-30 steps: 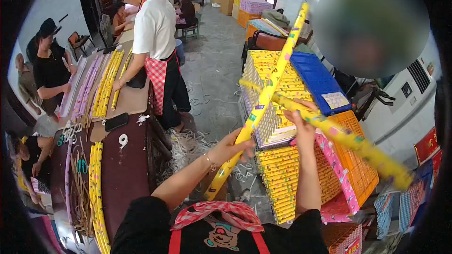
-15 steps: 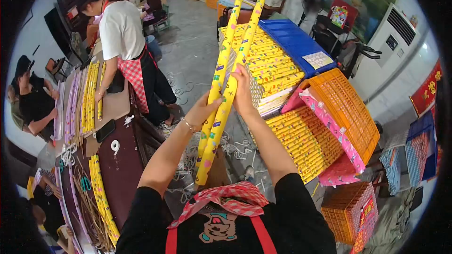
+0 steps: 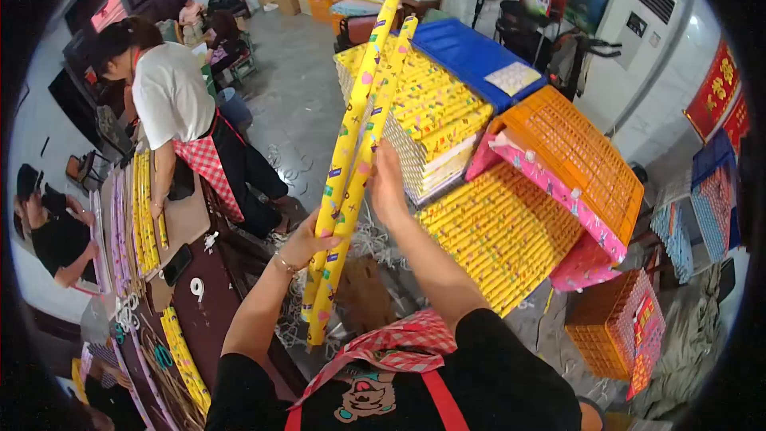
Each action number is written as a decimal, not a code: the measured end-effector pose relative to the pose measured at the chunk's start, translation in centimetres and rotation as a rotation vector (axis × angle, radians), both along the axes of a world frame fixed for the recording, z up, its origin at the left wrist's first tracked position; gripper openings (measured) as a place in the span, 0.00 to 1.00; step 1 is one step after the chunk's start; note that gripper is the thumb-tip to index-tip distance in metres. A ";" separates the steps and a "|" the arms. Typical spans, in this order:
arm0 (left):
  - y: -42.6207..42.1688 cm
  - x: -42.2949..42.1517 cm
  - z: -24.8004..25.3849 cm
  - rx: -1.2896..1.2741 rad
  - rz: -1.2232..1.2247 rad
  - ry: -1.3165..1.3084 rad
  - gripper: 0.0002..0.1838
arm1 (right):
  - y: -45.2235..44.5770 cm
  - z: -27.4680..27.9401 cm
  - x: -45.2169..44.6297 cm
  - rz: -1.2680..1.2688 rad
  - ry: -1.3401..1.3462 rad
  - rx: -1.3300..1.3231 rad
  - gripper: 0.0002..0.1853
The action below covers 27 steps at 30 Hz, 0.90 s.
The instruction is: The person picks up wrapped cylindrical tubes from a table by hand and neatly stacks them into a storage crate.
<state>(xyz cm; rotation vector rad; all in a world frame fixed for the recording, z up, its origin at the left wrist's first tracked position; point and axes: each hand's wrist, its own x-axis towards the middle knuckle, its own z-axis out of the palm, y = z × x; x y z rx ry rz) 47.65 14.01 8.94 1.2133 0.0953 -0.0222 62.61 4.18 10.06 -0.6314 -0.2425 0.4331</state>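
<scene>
Two long yellow tubes covered in a colourful print, which look like rolls of wrapping paper (image 3: 357, 104), stand slanted in front of me with their tops leaning right. My left hand (image 3: 306, 241) is closed around both near their lower part. Beside the right-hand roll is my right hand (image 3: 388, 185), its fingers stretched upward and not wrapped round it; I cannot tell whether it touches. Just beyond that hand lies a stack of similar yellow rolls (image 3: 503, 231), in front of an orange crate (image 3: 570, 156) with pink patterned sheeting at its edge.
A blue crate (image 3: 471, 56) adjoins another yellow stack behind. On the left, a dark red table (image 3: 227, 303) holds rolls, a phone (image 3: 177, 265) and scissors (image 3: 163, 357). A co-worker in a checked apron (image 3: 209, 169) leans over it. White strips litter the floor.
My view has turned slightly right. The rolls have shifted left and lower in view, their tops closer together. My right hand has loosened from the right-hand roll and its fingers have straightened.
</scene>
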 end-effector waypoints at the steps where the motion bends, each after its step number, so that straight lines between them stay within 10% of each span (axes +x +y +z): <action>1: 0.2 -0.5 -0.3 0.021 -0.025 0.035 0.33 | 0.3 -1.4 0.6 0.112 -0.042 0.061 0.16; 16: -2.9 -6.2 -13.6 0.004 -0.289 0.619 0.34 | -9.3 -17.4 -5.6 0.099 0.463 0.081 0.13; 27: -7.3 4.2 -25.2 -0.071 -0.554 0.742 0.31 | -15.4 -30.9 0.4 -0.239 0.696 -0.479 0.15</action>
